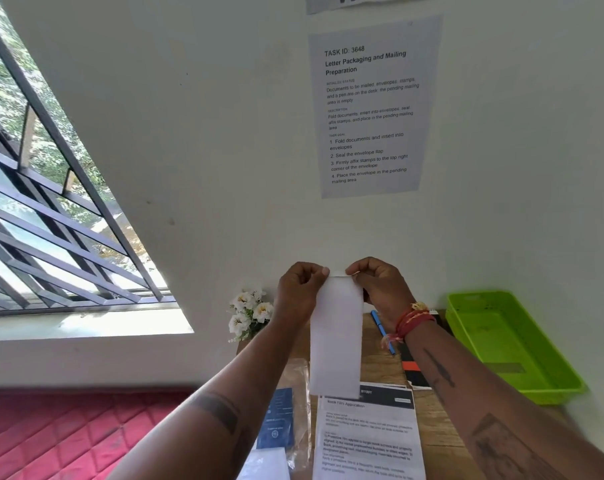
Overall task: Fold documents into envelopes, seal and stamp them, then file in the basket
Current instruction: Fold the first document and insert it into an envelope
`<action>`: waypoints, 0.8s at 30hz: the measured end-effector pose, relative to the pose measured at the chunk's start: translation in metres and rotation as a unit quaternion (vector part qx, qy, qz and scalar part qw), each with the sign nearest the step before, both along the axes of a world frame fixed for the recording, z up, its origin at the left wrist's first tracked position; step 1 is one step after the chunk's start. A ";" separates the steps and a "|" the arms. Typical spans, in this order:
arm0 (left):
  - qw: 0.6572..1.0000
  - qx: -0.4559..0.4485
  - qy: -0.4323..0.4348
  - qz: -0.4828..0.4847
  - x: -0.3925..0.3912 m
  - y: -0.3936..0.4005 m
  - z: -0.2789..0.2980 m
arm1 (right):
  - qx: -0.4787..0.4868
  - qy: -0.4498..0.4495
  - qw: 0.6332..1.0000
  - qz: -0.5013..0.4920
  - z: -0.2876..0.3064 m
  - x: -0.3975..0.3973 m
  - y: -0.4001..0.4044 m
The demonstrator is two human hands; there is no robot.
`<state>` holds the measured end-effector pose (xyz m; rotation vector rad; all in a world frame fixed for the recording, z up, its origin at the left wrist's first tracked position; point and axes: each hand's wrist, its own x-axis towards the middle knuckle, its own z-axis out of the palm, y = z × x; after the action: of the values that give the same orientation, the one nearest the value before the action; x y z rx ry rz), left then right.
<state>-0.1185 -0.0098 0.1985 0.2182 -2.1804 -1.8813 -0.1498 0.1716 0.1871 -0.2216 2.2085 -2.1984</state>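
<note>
Two hands on upright envelope

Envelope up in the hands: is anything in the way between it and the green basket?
Nothing visible. Both hands, left and right, hold the envelope up in the air, and the basket lies open and empty to the right.

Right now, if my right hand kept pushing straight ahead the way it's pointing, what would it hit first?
Probably the white wall. The right hand pinches the top of the envelope in the air, reaching forward over the desk, and nothing shows between it and the wall. Depth is hard to judge.
</note>
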 end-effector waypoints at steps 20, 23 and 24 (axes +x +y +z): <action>1.000 -0.024 -0.010 0.002 -0.002 -0.001 -0.002 | -0.024 -0.008 1.000 0.002 -0.002 0.002 0.005; 1.000 -0.020 0.003 0.004 -0.003 -0.001 0.001 | -0.029 -0.025 0.999 0.012 0.003 0.003 0.005; 1.000 -0.015 0.006 0.002 -0.003 -0.001 0.001 | -0.015 -0.028 0.999 0.009 0.004 0.004 0.004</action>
<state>-0.1218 -0.0110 0.1999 0.2054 -2.1965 -1.8408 -0.1463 0.1759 0.1911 -0.1789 2.1388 -2.2005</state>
